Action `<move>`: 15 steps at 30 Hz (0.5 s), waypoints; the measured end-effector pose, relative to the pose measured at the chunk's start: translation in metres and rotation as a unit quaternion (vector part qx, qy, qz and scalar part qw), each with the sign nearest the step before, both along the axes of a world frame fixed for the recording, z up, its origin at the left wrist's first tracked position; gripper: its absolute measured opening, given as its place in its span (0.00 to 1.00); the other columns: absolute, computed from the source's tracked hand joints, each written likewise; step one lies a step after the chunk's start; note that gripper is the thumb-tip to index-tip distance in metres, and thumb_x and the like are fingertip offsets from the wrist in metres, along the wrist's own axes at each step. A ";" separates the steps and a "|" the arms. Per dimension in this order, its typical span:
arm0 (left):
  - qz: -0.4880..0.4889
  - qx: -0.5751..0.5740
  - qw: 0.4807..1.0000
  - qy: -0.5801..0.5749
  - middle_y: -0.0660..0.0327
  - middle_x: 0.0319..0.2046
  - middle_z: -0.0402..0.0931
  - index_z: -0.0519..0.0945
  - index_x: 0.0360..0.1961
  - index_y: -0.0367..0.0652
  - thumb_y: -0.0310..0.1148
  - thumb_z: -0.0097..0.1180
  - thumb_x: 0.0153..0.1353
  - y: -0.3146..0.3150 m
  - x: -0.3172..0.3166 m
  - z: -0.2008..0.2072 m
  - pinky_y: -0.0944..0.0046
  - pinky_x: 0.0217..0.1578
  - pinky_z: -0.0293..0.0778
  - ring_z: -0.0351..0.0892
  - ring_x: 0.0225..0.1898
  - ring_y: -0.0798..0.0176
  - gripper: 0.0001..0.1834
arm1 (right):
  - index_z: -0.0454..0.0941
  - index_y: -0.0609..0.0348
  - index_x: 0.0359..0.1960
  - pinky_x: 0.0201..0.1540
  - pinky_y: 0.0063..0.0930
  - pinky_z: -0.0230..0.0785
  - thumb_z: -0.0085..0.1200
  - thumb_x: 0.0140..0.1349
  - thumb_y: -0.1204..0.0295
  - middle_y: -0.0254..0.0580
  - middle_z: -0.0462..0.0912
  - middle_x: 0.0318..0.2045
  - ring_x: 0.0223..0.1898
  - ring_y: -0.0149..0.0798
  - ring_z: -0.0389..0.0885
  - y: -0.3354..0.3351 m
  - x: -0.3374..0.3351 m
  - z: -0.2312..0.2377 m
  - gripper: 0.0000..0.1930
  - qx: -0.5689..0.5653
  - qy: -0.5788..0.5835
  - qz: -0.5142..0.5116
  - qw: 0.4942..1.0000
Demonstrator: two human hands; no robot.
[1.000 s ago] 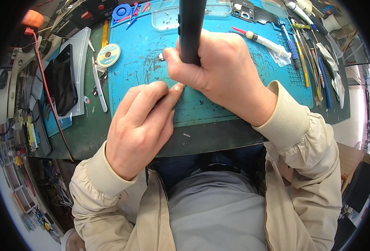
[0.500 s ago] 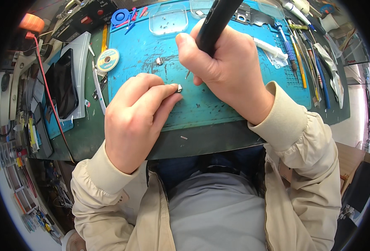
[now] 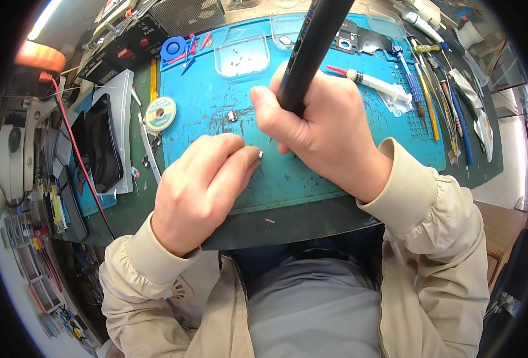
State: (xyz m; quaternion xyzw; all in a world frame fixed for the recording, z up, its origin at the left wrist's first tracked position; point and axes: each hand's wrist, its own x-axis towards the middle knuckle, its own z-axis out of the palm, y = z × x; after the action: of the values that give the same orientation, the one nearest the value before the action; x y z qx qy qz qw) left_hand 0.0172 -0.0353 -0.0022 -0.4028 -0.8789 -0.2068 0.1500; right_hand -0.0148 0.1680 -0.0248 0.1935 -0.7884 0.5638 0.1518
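Observation:
My left hand is closed in a pinch on a tiny silver metal part, most of it hidden by the fingertips. My right hand wraps round a thick black pen-shaped tool, held tilted. The tool's thin tip shows just under the right fingers, close to the pinched part; I cannot tell whether they touch. Both hands are over a worn blue work mat. Beyond the left fingers, a second small silver-and-black part lies on the mat.
A clear tray with tiny bits stands behind the hands. A wire spool and a black phone lie at left. On the right are a syringe, a blue-handled screwdriver and several slim tools. A dark box with red switches stands back left.
The whole view has tilted, so the bench sits lower in the picture. My left thumb and fingers have drawn closer together, and less of the pinched part shows. The right hand keeps its grip.

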 end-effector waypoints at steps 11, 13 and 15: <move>0.008 0.042 0.999 0.018 0.56 0.36 0.79 0.83 0.39 0.36 0.19 0.73 0.52 0.002 -0.008 -0.012 0.56 0.34 0.79 0.82 0.34 0.53 0.14 | 0.77 0.60 0.28 0.21 0.26 0.65 0.66 0.70 0.72 0.33 0.76 0.17 0.17 0.26 0.73 -0.002 0.002 0.002 0.13 0.006 0.027 -0.008 1.000; 0.001 0.059 0.998 -0.002 0.57 0.36 0.79 0.83 0.39 0.37 0.19 0.73 0.51 0.001 -0.012 -0.012 0.56 0.34 0.79 0.81 0.34 0.53 0.14 | 0.77 0.60 0.28 0.22 0.27 0.64 0.66 0.69 0.73 0.34 0.76 0.18 0.18 0.27 0.73 -0.002 0.001 0.002 0.12 0.013 0.041 -0.005 0.999; 0.001 0.069 0.997 -0.029 0.57 0.35 0.79 0.83 0.38 0.37 0.19 0.72 0.51 0.000 -0.012 -0.012 0.56 0.33 0.78 0.80 0.33 0.53 0.14 | 0.77 0.60 0.27 0.23 0.29 0.64 0.67 0.67 0.74 0.35 0.75 0.18 0.19 0.29 0.72 -0.003 0.000 0.001 0.12 0.015 0.056 0.007 0.998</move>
State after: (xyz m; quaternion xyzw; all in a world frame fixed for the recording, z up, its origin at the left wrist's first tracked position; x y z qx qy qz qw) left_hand 0.0050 -0.0356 -0.0142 -0.3843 -0.8669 -0.2786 0.1522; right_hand -0.0151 0.1653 -0.0236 0.2321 -0.7856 0.5416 0.1889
